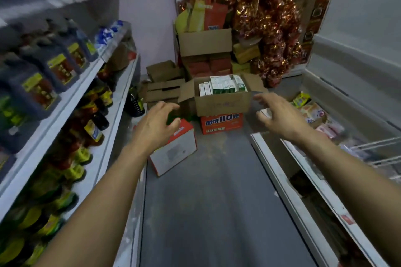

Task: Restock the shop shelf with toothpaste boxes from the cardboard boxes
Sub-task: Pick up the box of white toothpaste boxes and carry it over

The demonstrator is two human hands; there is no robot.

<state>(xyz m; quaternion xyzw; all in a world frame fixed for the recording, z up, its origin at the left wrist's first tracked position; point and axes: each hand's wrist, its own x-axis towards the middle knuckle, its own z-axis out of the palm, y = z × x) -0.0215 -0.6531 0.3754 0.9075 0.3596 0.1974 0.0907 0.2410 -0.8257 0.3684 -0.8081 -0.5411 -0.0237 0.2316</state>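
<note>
An open brown cardboard box (pixel 223 104) stands at the end of the aisle on top of an orange carton (pixel 221 123). Upright white and green toothpaste boxes (pixel 223 85) fill it. Both my arms stretch forward toward it. My left hand (pixel 157 123) hovers with spread, relaxed fingers just short of the box's left flap and holds nothing. My right hand (pixel 275 115) hovers likewise beside the box's right side, empty. Neither hand touches the box.
A white and orange carton (pixel 173 151) lies tilted on the grey floor under my left hand. Shelves (pixel 71 102) of bottles run along the left. An open chest freezer (pixel 325 128) lines the right. Stacked cartons (pixel 205 42) and red-gold tinsel (pixel 260 17) fill the back.
</note>
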